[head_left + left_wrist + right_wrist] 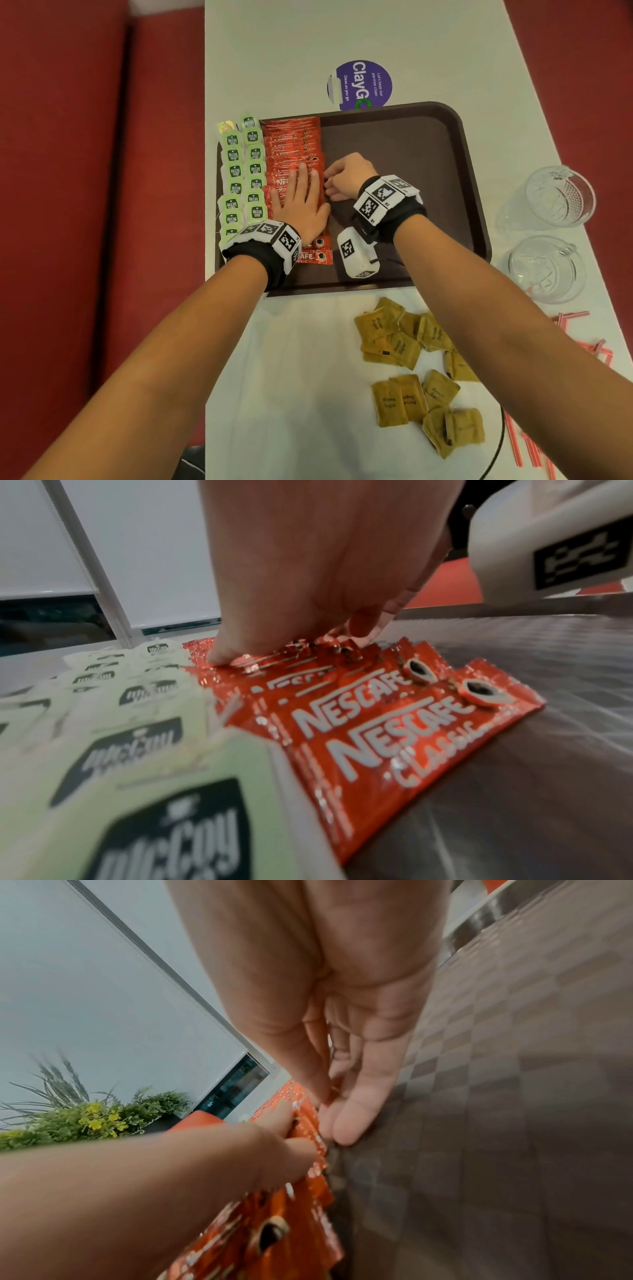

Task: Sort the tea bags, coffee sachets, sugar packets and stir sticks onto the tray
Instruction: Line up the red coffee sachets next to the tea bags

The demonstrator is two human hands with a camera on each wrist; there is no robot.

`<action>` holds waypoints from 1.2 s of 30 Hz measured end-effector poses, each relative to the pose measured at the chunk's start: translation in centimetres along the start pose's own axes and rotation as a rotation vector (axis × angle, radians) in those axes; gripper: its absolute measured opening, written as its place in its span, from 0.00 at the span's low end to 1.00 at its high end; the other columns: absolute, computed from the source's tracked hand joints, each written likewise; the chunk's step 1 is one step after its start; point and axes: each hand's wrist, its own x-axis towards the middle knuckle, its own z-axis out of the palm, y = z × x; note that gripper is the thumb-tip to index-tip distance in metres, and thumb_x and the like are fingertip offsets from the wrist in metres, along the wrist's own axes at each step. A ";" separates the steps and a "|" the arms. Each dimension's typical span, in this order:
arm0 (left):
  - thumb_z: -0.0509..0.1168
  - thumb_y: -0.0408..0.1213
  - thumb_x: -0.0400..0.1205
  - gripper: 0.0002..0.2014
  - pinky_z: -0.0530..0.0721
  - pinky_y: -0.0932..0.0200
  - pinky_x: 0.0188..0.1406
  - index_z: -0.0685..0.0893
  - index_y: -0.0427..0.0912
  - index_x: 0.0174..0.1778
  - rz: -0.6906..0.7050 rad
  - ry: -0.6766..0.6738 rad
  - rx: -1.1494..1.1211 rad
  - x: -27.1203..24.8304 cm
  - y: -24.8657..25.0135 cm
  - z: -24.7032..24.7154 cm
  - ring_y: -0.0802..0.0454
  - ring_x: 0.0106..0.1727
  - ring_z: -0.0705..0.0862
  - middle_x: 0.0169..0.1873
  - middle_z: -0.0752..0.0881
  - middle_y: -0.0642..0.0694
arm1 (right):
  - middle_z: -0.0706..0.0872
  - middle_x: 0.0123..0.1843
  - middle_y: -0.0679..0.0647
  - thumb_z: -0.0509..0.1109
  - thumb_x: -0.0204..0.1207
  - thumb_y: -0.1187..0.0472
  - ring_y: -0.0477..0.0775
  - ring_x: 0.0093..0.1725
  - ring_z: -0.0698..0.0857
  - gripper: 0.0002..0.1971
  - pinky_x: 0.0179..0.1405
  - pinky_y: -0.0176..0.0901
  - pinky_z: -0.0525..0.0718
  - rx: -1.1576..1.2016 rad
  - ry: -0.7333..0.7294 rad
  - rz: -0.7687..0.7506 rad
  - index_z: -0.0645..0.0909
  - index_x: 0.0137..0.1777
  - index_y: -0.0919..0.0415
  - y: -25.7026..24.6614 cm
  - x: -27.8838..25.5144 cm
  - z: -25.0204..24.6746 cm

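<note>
A brown tray (428,154) holds two columns of green tea bags (243,171) along its left side and a column of overlapping red coffee sachets (291,144) beside them. My left hand (301,192) lies flat on the sachets, fingers straight, pressing them down. My right hand (330,186) touches the right ends of the sachets with its fingertips and grips nothing. In the left wrist view the left hand (308,574) presses on the sachets (394,737) next to the tea bags (137,750). The right wrist view shows right fingers (346,1123) at the sachets' (274,1231) edge. Brown sugar packets (404,342) and red-striped stir sticks (575,317) lie on the table.
Two glass mugs (558,195) (544,267) stand right of the tray. A purple round sticker (363,85) is behind it. More stir sticks (527,445) lie at the table's near right. A red seat (85,205) runs along the left of the white table (291,394).
</note>
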 end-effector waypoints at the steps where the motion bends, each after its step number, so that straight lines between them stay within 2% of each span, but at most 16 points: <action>1: 0.44 0.48 0.87 0.30 0.35 0.39 0.77 0.39 0.47 0.82 -0.003 0.015 0.002 0.1 0.0 -0.1 0.50 0.82 0.34 0.82 0.35 0.48 | 0.87 0.55 0.61 0.65 0.79 0.69 0.55 0.51 0.88 0.11 0.49 0.43 0.88 -0.001 0.017 -0.009 0.83 0.59 0.62 0.0 0.1 -0.1; 4: 0.43 0.49 0.87 0.29 0.33 0.39 0.77 0.38 0.48 0.82 -0.037 0.062 -0.018 0.9 -0.1 -0.9 0.51 0.82 0.33 0.81 0.35 0.48 | 0.84 0.61 0.61 0.65 0.79 0.69 0.57 0.54 0.87 0.13 0.50 0.45 0.88 -0.017 0.089 -0.050 0.81 0.62 0.62 -0.3 0.7 -0.4; 6: 0.42 0.50 0.87 0.29 0.33 0.38 0.77 0.38 0.47 0.82 -0.073 0.036 -0.050 1.5 -0.1 -1.3 0.51 0.82 0.33 0.81 0.34 0.48 | 0.83 0.63 0.61 0.65 0.79 0.68 0.58 0.56 0.87 0.15 0.53 0.48 0.88 -0.053 0.081 -0.076 0.80 0.64 0.61 -0.7 0.9 -0.3; 9: 0.41 0.51 0.87 0.30 0.33 0.38 0.77 0.37 0.46 0.81 -0.092 -0.020 -0.045 1.9 -0.2 -1.3 0.49 0.82 0.33 0.81 0.33 0.46 | 0.84 0.62 0.61 0.64 0.79 0.66 0.58 0.56 0.87 0.14 0.56 0.49 0.87 -0.104 0.062 -0.088 0.81 0.63 0.61 -1.2 1.2 0.2; 14: 0.41 0.53 0.87 0.31 0.33 0.38 0.77 0.36 0.47 0.81 -0.084 -0.032 -0.050 1.8 -0.3 -1.1 0.49 0.81 0.33 0.81 0.32 0.46 | 0.87 0.57 0.62 0.62 0.82 0.61 0.57 0.49 0.89 0.13 0.49 0.45 0.89 -0.119 0.083 -0.070 0.82 0.61 0.63 -1.5 1.7 0.4; 18: 0.42 0.53 0.87 0.31 0.34 0.37 0.76 0.36 0.47 0.81 -0.094 0.029 -0.076 2.2 -0.4 -2.2 0.49 0.82 0.33 0.81 0.33 0.46 | 0.86 0.59 0.62 0.61 0.82 0.62 0.60 0.53 0.88 0.12 0.56 0.50 0.86 -0.198 0.135 -0.115 0.83 0.59 0.63 -2.0 2.3 -0.1; 22: 0.42 0.54 0.87 0.32 0.36 0.36 0.77 0.40 0.42 0.82 -0.126 -0.013 -0.068 2.6 -0.3 -3.2 0.49 0.82 0.36 0.82 0.37 0.45 | 0.78 0.68 0.61 0.58 0.82 0.65 0.59 0.66 0.78 0.15 0.68 0.45 0.75 -0.413 0.169 -0.340 0.79 0.65 0.62 -2.9 2.6 0.0; 26: 0.43 0.54 0.86 0.32 0.36 0.36 0.77 0.41 0.44 0.82 -0.108 -0.022 -0.075 2.0 -0.5 -2.0 0.50 0.82 0.36 0.82 0.37 0.46 | 0.69 0.76 0.60 0.57 0.81 0.68 0.60 0.75 0.68 0.21 0.76 0.46 0.65 -0.545 0.097 -0.501 0.70 0.74 0.62 -3.1 3.0 0.9; 29: 0.45 0.55 0.86 0.34 0.36 0.39 0.78 0.39 0.43 0.82 -0.090 0.059 -0.120 1.1 -0.5 -2.3 0.49 0.82 0.35 0.82 0.36 0.46 | 0.60 0.82 0.58 0.56 0.82 0.68 0.59 0.81 0.57 0.25 0.80 0.47 0.55 -0.614 0.049 -0.517 0.62 0.79 0.62 -2.7 3.2 1.1; 32: 0.46 0.53 0.86 0.34 0.34 0.42 0.78 0.38 0.42 0.81 -0.015 0.110 -0.145 -1.0 -0.5 -3.2 0.49 0.81 0.33 0.81 0.34 0.45 | 0.52 0.84 0.57 0.54 0.84 0.65 0.58 0.84 0.48 0.26 0.81 0.47 0.48 -0.654 0.022 -0.510 0.54 0.82 0.61 -2.6 3.6 0.9; 36: 0.43 0.50 0.87 0.31 0.31 0.46 0.77 0.36 0.43 0.81 0.092 0.006 0.001 -5.7 -0.7 -1.5 0.49 0.81 0.31 0.81 0.32 0.45 | 0.48 0.85 0.59 0.52 0.85 0.63 0.59 0.84 0.46 0.27 0.80 0.45 0.44 -0.716 -0.015 -0.506 0.49 0.82 0.64 -3.1 4.2 0.4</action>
